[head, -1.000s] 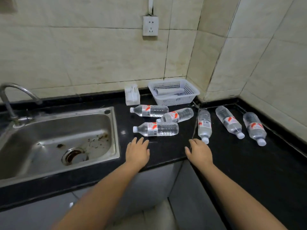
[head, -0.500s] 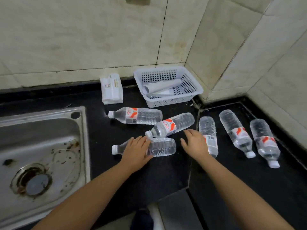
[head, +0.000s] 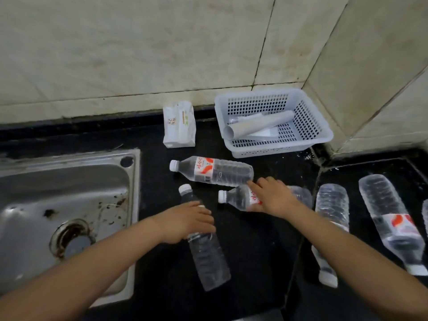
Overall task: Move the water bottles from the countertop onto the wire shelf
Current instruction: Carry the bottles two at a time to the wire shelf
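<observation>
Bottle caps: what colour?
White, on every bottle cap visible; the only view, head, shows it.

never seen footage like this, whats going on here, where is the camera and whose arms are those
There is no machine here. The camera sits on a person's head and looks forward and down, so the two bare arms are that person's own.

The black countertop holds clear water bottles lying on their sides, a steel sink, a white perforated basket with rolled paper inside, and a small white packet.

The left hand is closed around one bottle near its neck. The right hand rests on another bottle; whether it grips it is unclear. More bottles lie at right. The wire shelf is not in view.
</observation>
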Motion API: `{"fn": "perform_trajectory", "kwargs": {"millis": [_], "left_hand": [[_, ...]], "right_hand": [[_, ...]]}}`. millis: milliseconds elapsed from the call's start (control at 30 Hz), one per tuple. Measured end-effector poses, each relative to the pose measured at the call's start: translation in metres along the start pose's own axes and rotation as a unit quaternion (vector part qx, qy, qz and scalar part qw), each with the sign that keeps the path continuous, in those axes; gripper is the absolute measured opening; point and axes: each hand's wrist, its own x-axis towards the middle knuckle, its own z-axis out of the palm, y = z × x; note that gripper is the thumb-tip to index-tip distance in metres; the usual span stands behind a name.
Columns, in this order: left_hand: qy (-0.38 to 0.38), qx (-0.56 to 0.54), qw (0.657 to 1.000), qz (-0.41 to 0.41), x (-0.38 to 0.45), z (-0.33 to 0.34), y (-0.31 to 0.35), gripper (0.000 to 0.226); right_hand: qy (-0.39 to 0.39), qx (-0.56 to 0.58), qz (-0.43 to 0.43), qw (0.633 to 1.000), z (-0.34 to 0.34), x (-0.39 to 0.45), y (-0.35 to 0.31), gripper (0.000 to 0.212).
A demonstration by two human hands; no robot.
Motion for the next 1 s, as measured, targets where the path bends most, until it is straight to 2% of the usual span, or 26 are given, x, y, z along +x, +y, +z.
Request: {"fn": "perform_trajectory", "kwargs": {"millis": [133, 233, 300, 333, 400, 433, 467, 533, 600, 667, 700, 767, 833, 900, 1000], "left_hand": [[0.11, -0.097, 0.989, -0.02, -0.015, 0.007, -0.003, 0.025], [0.224, -0.055, 0.966, -0.116, -0.026, 0.022, 0.008, 0.017], [0.282, -0.039, 0.933, -0.219, -0.029, 0.037, 0.02, 0.019], [0.31, -0.053, 0.907, -0.279, -0.03, 0.042, 0.025, 0.02], [0.337, -0.11, 0.85, -0.389, -0.028, 0.045, 0.033, 0.014], [0.328, -0.138, 0.83, -0.43, -0.025, 0.043, 0.038, 0.015], [0.303, -0.162, 0.819, -0.46, -0.021, 0.038, 0.043, 0.025], [0.285, -0.169, 0.807, -0.488, -0.01, 0.033, 0.049, 0.044], [0.256, -0.135, 0.813, -0.505, 0.003, 0.032, 0.051, 0.055], [0.23, -0.107, 0.821, -0.511, 0.01, 0.035, 0.05, 0.059], [0.233, -0.113, 0.818, -0.514, 0.01, 0.036, 0.049, 0.061], [0.263, -0.146, 0.795, -0.526, 0.007, 0.039, 0.046, 0.065], [0.303, -0.197, 0.757, -0.544, 0.001, 0.041, 0.042, 0.071], [0.313, -0.251, 0.725, -0.561, -0.003, 0.04, 0.038, 0.076], [0.29, -0.274, 0.713, -0.577, -0.001, 0.039, 0.034, 0.079]], "right_hand": [[0.008, 0.05, 0.057, 0.997, 0.0, -0.003, -0.03, 0.068], [0.056, 0.09, 0.087, 0.991, 0.006, -0.008, -0.043, 0.055], [0.099, 0.135, 0.091, 0.982, 0.012, -0.013, -0.048, 0.045], [0.093, 0.144, 0.096, 0.98, 0.016, -0.016, -0.052, 0.046], [0.072, 0.163, 0.13, 0.975, 0.023, -0.024, -0.065, 0.066], [0.066, 0.156, 0.144, 0.975, 0.026, -0.027, -0.074, 0.078], [0.056, 0.138, 0.155, 0.977, 0.024, -0.029, -0.081, 0.088], [0.079, 0.1, 0.175, 0.976, 0.019, -0.029, -0.086, 0.097], [0.079, 0.151, 0.154, 0.973, 0.015, -0.028, -0.073, 0.09], [0.002, 0.259, 0.105, 0.96, 0.015, -0.026, -0.055, 0.079], [-0.042, 0.299, 0.098, 0.948, 0.012, -0.027, -0.049, 0.076], [-0.071, 0.334, 0.097, 0.935, 0.011, -0.029, -0.043, 0.069], [-0.054, 0.305, 0.102, 0.945, 0.014, -0.031, -0.042, 0.062], [0.007, 0.237, 0.093, 0.967, 0.019, -0.032, -0.043, 0.057], [0.095, 0.173, 0.115, 0.974, 0.022, -0.032, -0.054, 0.059]]}}
